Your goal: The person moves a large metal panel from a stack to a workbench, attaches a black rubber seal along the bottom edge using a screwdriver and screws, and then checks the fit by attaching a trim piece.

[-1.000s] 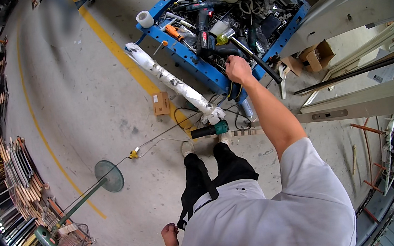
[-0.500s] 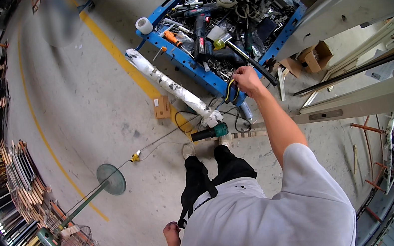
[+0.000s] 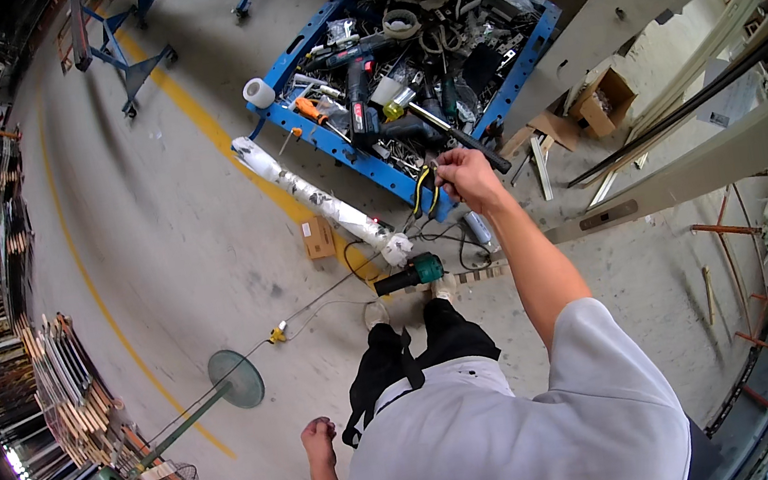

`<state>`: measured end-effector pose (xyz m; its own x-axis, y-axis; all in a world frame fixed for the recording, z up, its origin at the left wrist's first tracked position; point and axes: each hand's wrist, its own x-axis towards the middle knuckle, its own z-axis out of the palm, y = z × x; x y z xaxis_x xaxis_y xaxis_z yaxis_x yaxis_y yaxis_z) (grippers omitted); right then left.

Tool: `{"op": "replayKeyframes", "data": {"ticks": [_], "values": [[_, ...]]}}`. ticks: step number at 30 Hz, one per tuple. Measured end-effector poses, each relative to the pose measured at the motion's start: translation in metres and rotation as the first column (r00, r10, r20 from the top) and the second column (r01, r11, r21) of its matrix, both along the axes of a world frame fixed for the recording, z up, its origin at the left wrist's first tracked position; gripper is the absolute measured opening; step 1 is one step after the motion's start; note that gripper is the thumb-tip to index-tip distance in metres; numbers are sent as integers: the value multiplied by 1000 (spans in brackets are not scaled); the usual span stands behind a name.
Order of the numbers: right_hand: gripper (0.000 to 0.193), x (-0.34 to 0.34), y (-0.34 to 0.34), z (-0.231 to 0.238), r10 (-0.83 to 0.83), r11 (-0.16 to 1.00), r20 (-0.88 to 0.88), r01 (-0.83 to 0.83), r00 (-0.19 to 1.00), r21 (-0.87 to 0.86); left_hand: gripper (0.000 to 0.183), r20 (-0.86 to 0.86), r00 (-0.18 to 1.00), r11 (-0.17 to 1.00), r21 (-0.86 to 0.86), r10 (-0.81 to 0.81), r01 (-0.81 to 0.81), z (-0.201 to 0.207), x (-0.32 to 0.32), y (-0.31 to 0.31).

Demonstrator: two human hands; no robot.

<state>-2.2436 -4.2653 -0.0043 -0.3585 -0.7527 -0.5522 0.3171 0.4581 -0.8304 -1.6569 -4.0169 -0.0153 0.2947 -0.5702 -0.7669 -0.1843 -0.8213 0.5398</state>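
My right hand [image 3: 466, 177] is closed on a pair of pliers [image 3: 424, 191] with black-and-yellow handles, pinching them near the head so the handles hang down. They are in front of the near corner of a blue tool cart [image 3: 369, 165]. A hammer [image 3: 458, 134] with a dark grip lies on the cart just beyond that hand, beside a cordless drill [image 3: 361, 101] and an orange-handled screwdriver [image 3: 311, 110]. Low at my left side, my left hand [image 3: 318, 438] has its fingers curled; nothing shows in them.
A white-wrapped tube [image 3: 319, 196] leans against the cart's left side. By my feet are a green-and-black power tool [image 3: 413, 273], cables and a spray can [image 3: 477, 227]. A small carton [image 3: 317, 238] stands on the floor. To the left lies a green-based fan [image 3: 237, 379].
My right hand has drawn slightly left with the pliers, which show more fully. My left hand has moved away from the dark strap at my waist. The view has shifted.
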Motion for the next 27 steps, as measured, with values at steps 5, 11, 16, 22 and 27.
{"op": "replayKeyframes", "data": {"ticks": [5, 11, 16, 22, 27], "values": [[16, 41, 48, 67, 194, 977, 316, -155, 929, -144, 22, -115, 962, 937, -282, -247, 207, 48, -89, -107], [13, 122, 113, 91, 503, 864, 522, -416, 689, -284, 27, -621, 761, 942, -333, -188, -39, 117, -227, -183], [7, 105, 127, 90, 481, 876, 503, -413, 719, -247, 14, -711, 690, 889, -395, -135, -232, 128, -247, -186], [4, 90, 118, 96, 559, 826, 411, -442, 720, -350, 12, -691, 656, 868, -484, -303, -108, 151, -264, -187], [7, 78, 76, 25, 69, 998, 417, -63, 906, -29, 11, -681, 696, 802, -537, -227, -263, 160, -226, -201]]}}
